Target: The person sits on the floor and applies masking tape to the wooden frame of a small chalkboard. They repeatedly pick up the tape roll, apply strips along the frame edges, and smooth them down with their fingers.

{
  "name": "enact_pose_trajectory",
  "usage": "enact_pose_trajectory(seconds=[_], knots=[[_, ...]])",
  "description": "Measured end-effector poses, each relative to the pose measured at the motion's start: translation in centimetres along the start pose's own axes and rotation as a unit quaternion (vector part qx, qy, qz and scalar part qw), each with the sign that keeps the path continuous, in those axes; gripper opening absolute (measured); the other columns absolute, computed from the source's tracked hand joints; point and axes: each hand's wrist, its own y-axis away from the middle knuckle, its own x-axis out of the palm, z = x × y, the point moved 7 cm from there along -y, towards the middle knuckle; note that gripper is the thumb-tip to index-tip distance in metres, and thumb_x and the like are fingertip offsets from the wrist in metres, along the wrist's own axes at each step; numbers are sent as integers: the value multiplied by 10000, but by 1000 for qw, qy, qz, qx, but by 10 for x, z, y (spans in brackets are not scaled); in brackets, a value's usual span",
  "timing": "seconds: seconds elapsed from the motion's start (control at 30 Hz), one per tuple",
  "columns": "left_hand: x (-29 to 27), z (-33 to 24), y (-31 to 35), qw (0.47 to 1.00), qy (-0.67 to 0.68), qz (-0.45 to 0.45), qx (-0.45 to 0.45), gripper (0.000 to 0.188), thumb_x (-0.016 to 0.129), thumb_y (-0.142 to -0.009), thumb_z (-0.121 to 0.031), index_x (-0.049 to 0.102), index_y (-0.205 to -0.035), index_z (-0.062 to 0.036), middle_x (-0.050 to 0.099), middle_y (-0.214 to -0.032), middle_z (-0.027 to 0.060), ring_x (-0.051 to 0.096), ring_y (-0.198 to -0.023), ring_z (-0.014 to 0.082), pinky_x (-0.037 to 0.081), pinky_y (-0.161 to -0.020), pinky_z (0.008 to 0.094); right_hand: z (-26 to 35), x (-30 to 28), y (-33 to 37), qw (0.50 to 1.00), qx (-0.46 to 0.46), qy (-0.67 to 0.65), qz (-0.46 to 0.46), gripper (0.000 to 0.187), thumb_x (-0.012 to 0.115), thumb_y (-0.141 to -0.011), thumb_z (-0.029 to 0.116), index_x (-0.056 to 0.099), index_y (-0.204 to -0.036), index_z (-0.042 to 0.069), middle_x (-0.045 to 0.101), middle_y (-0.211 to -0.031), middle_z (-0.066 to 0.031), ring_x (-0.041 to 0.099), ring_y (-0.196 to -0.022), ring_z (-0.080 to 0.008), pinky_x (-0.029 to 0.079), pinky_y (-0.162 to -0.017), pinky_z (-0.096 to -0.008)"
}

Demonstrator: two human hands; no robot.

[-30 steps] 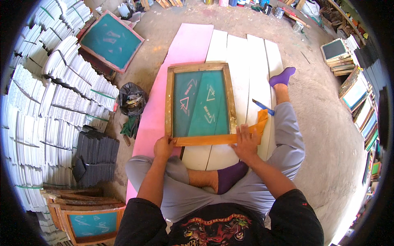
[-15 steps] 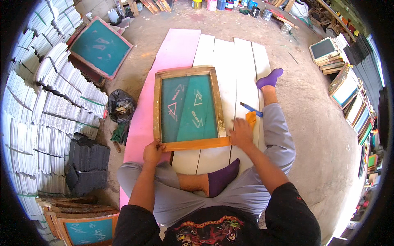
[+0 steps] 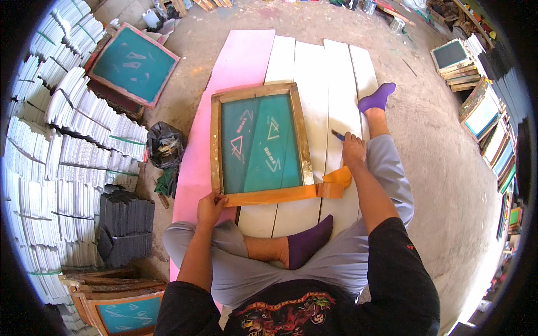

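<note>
A wooden screen-printing frame with green mesh lies flat on the boards before me. Brown tape runs along its near edge and continues past the right corner to a loose orange-brown bundle on the white boards. My left hand is closed at the frame's near left corner, pinching the edge where the tape begins. To the right of the frame, my right hand is closed around a blue cutter knife. Only the far end of the knife shows beyond my fingers.
Pink and white boards lie under the frame. Tall white stacks, a black pile and a black bag stand at left. Other screen frames lean there, with more at right. My purple-socked feet flank the work.
My right hand has moved from the frame's near right corner to the knife and taken hold of it. The tape past the corner now shows uncovered. My left hand stays put.
</note>
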Motion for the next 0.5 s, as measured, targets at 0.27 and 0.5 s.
enact_pose_trajectory(seconds=[0.27,0.5], knots=[[-6,-5,4,999,-51,5,-1,237,803,-852,-187,742,-981,2,757,-851,156,743,-790,303,567,-735,395,51,-52,101,907,26,-414,-76,295,562,-1022,161,526,-1266,1,656,-956,-205,663,-847,-372,519,-743,-453],[-7,-4,3,999,-32,-5,-6,223,808,-845,-193,751,-960,-11,757,-841,146,741,-777,298,566,-718,405,107,-65,215,929,-11,-345,131,506,581,-978,133,432,-1449,22,643,-1038,-300,642,-927,-496,499,-842,-571]])
